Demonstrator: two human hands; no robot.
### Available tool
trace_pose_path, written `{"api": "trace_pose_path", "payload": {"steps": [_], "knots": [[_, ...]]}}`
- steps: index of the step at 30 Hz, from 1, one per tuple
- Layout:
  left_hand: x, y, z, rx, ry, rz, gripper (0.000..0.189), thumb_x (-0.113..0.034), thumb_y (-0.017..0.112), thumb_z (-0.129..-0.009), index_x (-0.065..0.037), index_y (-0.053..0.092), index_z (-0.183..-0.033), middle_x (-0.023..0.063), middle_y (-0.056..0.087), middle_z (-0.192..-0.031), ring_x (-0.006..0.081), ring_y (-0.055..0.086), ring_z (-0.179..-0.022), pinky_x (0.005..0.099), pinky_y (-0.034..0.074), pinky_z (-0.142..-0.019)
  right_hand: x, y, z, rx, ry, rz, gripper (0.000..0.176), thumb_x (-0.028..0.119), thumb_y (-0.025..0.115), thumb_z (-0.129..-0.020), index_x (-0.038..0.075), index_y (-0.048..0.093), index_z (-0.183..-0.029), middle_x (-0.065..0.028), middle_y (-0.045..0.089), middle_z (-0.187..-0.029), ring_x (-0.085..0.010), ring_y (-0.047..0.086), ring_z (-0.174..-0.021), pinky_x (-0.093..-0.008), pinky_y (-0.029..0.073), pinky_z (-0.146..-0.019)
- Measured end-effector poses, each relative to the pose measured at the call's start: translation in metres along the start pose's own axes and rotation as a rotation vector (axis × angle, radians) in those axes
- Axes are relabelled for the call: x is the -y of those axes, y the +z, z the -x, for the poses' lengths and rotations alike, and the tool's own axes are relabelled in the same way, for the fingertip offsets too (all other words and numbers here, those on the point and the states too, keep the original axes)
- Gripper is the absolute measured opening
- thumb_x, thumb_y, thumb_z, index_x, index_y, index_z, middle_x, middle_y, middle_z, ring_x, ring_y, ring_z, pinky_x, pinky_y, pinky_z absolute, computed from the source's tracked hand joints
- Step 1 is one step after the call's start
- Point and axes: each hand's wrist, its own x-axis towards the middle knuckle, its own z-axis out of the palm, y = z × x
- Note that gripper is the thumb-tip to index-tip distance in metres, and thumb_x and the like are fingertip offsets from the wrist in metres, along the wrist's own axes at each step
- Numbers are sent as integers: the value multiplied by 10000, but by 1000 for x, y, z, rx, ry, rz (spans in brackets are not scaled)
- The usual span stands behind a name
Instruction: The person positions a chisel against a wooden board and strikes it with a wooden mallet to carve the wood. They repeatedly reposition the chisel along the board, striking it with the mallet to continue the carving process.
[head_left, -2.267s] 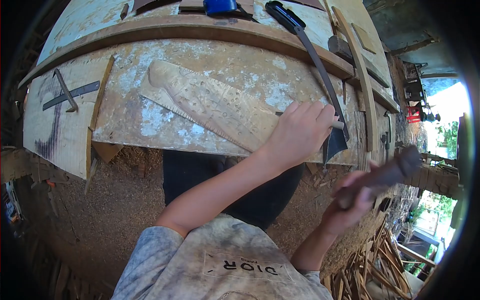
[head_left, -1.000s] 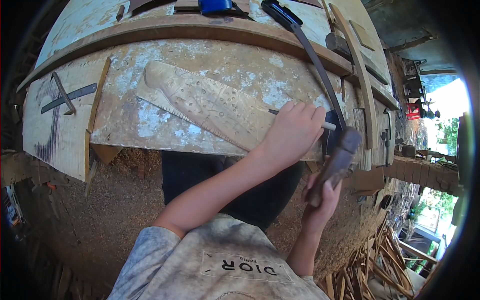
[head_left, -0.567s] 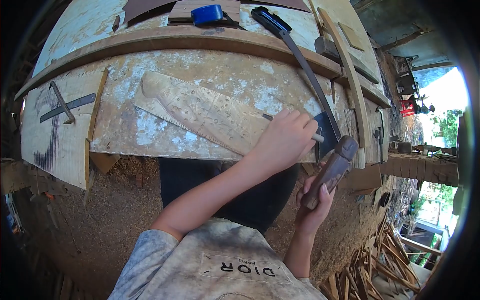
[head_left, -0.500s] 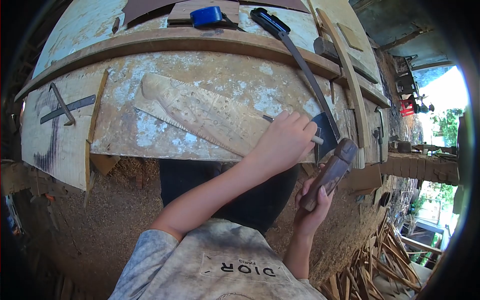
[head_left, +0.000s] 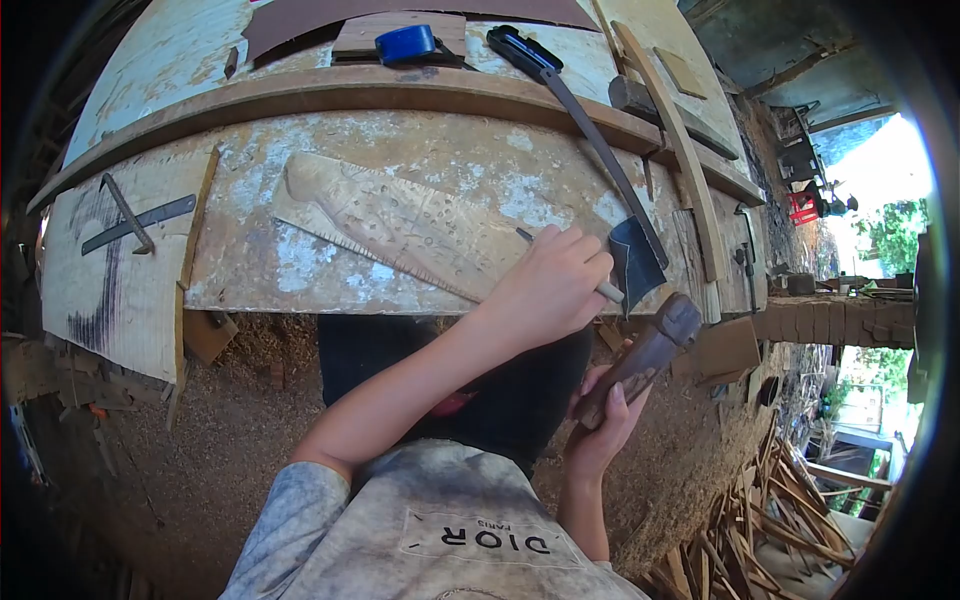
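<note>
My left hand [head_left: 560,275] is closed round a chisel [head_left: 609,292], whose pale handle end shows past the fingers and whose dark metal tip points toward the far left. Under and beside it lies a pale, tapering wooden board [head_left: 400,222] with a carved, pitted surface and a notched edge. In my right hand [head_left: 608,412] is a dark wooden mallet [head_left: 650,362], its thick end tilted up and to the right. The mallet is apart from the chisel, below the bench's front edge. My left hand hides the middle of the chisel.
A handsaw-like long blade [head_left: 605,160] with a black handle and a dark pouch-like piece [head_left: 634,268] lie right. A blue tape measure [head_left: 405,43] sits beyond a long wooden rail [head_left: 340,88]. A metal ruler [head_left: 140,222] rests on a left board. Wood scraps [head_left: 750,520] pile lower right.
The mallet in my right hand has dropped slightly away from the chisel. My left hand keeps its grip over the board. The whole view has shifted a little.
</note>
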Motion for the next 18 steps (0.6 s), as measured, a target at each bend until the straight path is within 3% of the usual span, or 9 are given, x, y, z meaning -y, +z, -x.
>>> {"api": "trace_pose_path", "payload": {"steps": [9,18], "knots": [[7,-3,3,56,3,115,106,-117,715,-824,-75,618,-836,91,576,-868,315,591,-918,440,424,-834,-4,5,11,-6,-88,-14,680,304,595,-1017,41,267,-1551,-117,565,-966,-168,553,-691,-312,515,-629],[0,-12,-3,108,-16,115,200,-187,674,-937,-51,586,-820,121,545,-832,344,569,-876,462,389,-806,-37,16,29,-127,-201,-322,601,138,613,-990,64,273,-1481,-127,562,-1061,-201,632,-767,-330,554,-697]]}}
